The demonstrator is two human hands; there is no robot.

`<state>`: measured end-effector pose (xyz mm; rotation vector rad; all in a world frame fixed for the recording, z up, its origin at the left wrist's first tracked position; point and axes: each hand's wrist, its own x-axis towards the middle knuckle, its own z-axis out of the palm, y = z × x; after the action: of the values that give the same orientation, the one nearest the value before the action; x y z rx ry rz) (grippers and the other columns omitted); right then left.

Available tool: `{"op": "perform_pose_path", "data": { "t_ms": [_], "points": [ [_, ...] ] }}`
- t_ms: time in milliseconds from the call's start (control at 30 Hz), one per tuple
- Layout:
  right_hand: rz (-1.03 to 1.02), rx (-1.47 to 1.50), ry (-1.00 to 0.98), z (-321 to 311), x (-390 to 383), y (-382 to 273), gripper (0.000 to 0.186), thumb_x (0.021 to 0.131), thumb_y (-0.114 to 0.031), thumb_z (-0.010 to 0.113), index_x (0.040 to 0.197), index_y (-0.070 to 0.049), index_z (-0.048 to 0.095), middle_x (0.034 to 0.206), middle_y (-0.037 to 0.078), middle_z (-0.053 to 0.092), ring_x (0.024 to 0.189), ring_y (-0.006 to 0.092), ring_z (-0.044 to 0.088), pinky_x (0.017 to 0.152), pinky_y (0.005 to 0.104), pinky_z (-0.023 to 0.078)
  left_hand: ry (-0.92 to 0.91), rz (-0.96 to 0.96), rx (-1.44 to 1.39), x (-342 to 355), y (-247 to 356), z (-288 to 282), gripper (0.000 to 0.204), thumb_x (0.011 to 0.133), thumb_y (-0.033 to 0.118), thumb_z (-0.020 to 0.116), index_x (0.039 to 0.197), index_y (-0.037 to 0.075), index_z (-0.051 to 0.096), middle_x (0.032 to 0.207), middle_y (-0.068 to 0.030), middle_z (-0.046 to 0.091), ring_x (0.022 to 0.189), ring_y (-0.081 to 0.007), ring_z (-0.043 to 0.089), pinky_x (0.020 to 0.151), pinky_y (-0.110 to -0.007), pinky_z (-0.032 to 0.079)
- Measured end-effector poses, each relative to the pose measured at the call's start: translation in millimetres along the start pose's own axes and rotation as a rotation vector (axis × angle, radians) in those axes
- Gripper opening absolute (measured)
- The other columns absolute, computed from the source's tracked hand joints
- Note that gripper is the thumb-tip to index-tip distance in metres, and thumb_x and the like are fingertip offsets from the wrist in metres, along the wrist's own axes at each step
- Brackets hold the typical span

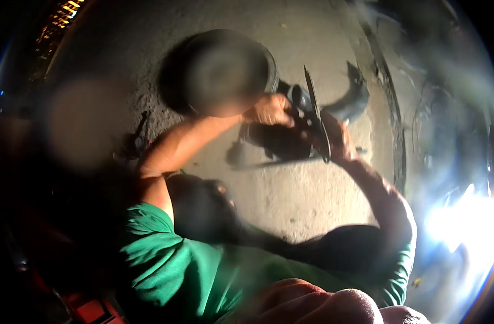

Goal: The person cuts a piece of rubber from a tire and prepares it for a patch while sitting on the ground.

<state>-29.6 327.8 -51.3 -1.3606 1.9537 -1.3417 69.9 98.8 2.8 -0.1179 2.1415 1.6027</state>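
Note:
My left hand (268, 110) is curled at the centre, its fingertips at a dark part (298, 97) that is too shadowed to make out. My right hand (337, 137) is closed at the right of it; what its fingers grip is hidden behind a long, thin, pointed metal tool (313, 97) standing across it. A dark tyre or wheel (271, 67) lies just above my hands, partly blurred by lens smears. A curved dark rubber piece (348, 102), possibly an inner tube, lies on the ground beyond my right hand.
Pale concrete ground (290, 200) has a long crack along the right. Dark tools (139, 140) lie left of my forearm. A red object (90, 305) is at the lower left. A bright light (468, 221) glares from the right. My bent legs are below my hands.

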Motion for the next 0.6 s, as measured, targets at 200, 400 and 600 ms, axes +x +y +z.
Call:
{"op": "perform_pose_path", "data": {
  "t_ms": [200,400,600],
  "points": [
    [0.175,0.311,0.085,-4,-7,32,0.040,0.088,-0.019,0.076,0.123,-0.007,0.061,0.110,0.009,0.070,0.102,0.0180,0.068,0.088,0.0352,0.055,0.292,-0.013,-0.367,5,-56,-18,0.041,0.089,0.034,0.077,0.114,0.003,0.072,0.113,-0.0057,0.073,0.106,-0.0154,0.065,0.101,-0.030,0.047],
    [-0.175,-0.464,0.128,-20,-11,57,0.042,0.104,-0.025,0.056,0.143,-0.012,0.050,0.139,0.004,0.062,0.121,0.0178,0.063,0.104,0.0462,0.051,0.206,0.200,-0.643,14,-47,2,0.053,0.091,0.035,0.076,0.131,0.003,0.063,0.130,-0.0084,0.066,0.122,-0.0203,0.060,0.111,-0.036,0.042],
    [0.081,0.031,0.253,-2,-15,35,0.037,0.095,-0.012,0.063,0.132,-0.011,0.061,0.120,0.001,0.068,0.115,0.0148,0.064,0.109,0.0363,0.045,0.296,0.272,-0.599,20,-40,17,0.030,0.095,0.020,0.071,0.120,0.003,0.070,0.115,-0.0028,0.073,0.105,-0.0139,0.066,0.099,-0.030,0.050]
  ]
}}
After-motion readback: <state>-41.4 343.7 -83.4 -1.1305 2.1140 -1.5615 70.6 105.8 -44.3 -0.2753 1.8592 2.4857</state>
